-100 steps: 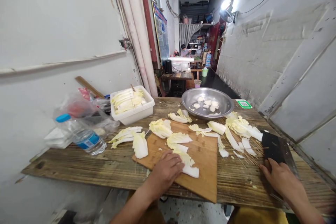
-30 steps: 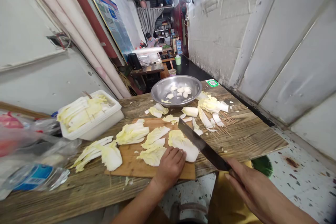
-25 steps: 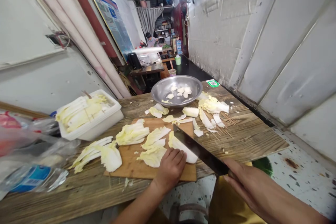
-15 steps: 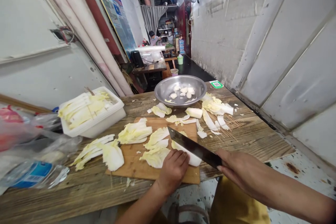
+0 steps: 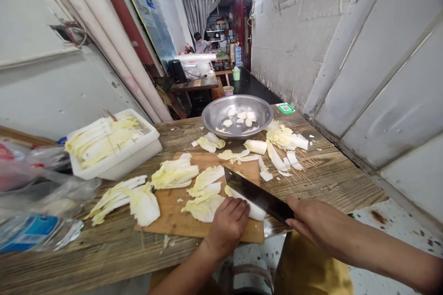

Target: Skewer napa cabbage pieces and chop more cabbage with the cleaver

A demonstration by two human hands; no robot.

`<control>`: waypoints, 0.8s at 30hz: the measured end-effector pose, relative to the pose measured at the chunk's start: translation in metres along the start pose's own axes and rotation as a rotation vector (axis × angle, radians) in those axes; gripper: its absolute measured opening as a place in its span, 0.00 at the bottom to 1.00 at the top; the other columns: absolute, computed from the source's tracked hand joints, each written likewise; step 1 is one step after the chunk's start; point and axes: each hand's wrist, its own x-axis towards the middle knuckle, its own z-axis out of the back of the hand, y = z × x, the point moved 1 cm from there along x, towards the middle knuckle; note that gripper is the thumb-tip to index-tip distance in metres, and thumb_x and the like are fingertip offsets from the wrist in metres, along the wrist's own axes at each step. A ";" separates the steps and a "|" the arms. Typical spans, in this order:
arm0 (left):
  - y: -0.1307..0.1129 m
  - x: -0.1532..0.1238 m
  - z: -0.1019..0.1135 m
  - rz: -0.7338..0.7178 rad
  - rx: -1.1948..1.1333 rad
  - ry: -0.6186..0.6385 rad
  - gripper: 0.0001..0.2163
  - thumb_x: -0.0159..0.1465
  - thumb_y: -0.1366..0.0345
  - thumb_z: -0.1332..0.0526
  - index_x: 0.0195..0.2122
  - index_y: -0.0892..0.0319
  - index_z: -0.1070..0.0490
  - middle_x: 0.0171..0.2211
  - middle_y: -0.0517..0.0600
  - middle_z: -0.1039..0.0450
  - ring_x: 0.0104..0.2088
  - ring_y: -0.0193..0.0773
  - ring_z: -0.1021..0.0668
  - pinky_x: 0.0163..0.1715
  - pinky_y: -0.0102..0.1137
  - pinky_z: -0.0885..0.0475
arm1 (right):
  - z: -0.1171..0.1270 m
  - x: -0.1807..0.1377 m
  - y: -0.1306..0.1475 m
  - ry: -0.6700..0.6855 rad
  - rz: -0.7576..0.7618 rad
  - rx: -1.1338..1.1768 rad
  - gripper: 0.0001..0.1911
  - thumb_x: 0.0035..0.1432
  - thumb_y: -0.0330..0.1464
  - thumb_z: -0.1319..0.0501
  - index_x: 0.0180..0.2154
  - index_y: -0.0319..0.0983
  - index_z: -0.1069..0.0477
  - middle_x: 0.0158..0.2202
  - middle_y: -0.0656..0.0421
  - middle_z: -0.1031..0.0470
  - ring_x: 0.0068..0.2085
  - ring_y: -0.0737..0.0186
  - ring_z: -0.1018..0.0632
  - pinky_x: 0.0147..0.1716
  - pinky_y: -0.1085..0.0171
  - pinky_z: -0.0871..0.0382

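Observation:
My right hand point(image 5: 311, 216) is closed around the handle of a dark, broad-bladed kitchen knife point(image 5: 258, 196). Its blade slants up and left over a cabbage leaf point(image 5: 255, 209) at the right side of the wooden cutting board point(image 5: 166, 214). With curled fingers, my left hand point(image 5: 229, 221) presses that leaf down beside the blade, its fingertips partly hidden. More cut cabbage pieces point(image 5: 204, 207) lie on the board just left of my left hand. A folded cabbage leaf point(image 5: 175, 173) rests at the board's upper left, and another leaf point(image 5: 144, 207) overlaps its left edge.
A steel bowl point(image 5: 237, 101) holding several white pieces stands behind the board. Wooden skewers point(image 5: 304, 163) and cabbage scraps lie to the right. On the left are a white tub point(image 5: 117, 166) of skewered cabbage and a plastic bottle point(image 5: 34, 235). A person point(image 5: 201, 45) sits far back.
The view has shifted slightly, so the tub and bottle appear further left. Both hands, the knife and the leaf under it have hardly moved.

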 end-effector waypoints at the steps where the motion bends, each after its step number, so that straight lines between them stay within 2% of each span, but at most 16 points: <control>1: 0.000 0.000 0.000 -0.004 0.007 0.003 0.11 0.64 0.75 0.49 0.41 0.66 0.27 0.36 0.58 0.22 0.38 0.44 0.23 0.38 0.40 0.26 | 0.001 0.001 -0.001 0.008 0.002 0.006 0.02 0.63 0.31 0.50 0.36 0.41 0.42 0.27 0.58 0.28 0.26 0.59 0.28 0.23 0.65 0.46; 6: -0.001 -0.002 -0.003 -0.009 0.018 -0.001 0.12 0.65 0.74 0.49 0.40 0.68 0.26 0.36 0.58 0.22 0.39 0.45 0.23 0.39 0.41 0.26 | 0.002 0.004 0.000 0.039 0.006 0.016 0.02 0.63 0.30 0.50 0.35 0.41 0.42 0.27 0.58 0.28 0.26 0.60 0.28 0.23 0.65 0.44; 12: 0.002 -0.001 -0.001 -0.015 0.053 -0.005 0.11 0.65 0.75 0.48 0.39 0.68 0.26 0.35 0.57 0.21 0.36 0.43 0.23 0.36 0.39 0.26 | -0.005 0.013 0.009 0.036 0.004 -0.018 0.03 0.61 0.29 0.48 0.38 0.38 0.38 0.32 0.51 0.25 0.32 0.54 0.25 0.27 0.63 0.42; 16: 0.005 0.000 -0.001 -0.035 0.076 -0.022 0.11 0.66 0.74 0.49 0.38 0.66 0.26 0.34 0.56 0.21 0.35 0.42 0.22 0.35 0.38 0.26 | -0.006 0.016 0.015 0.011 -0.003 -0.032 0.06 0.61 0.28 0.46 0.40 0.35 0.34 0.33 0.49 0.25 0.33 0.55 0.24 0.28 0.63 0.40; 21: 0.001 0.005 -0.002 -0.088 0.100 -0.044 0.11 0.67 0.74 0.50 0.38 0.65 0.27 0.33 0.56 0.21 0.34 0.42 0.22 0.34 0.37 0.27 | -0.013 0.017 0.016 -0.074 -0.003 -0.040 0.07 0.61 0.30 0.42 0.41 0.35 0.33 0.33 0.58 0.27 0.33 0.61 0.25 0.32 0.62 0.34; 24: -0.003 0.002 0.008 -0.123 0.109 -0.055 0.12 0.68 0.73 0.51 0.40 0.65 0.28 0.34 0.55 0.21 0.35 0.41 0.22 0.37 0.37 0.28 | -0.017 0.010 0.012 -0.160 0.018 -0.011 0.05 0.60 0.31 0.41 0.39 0.36 0.33 0.31 0.60 0.28 0.32 0.63 0.26 0.31 0.63 0.34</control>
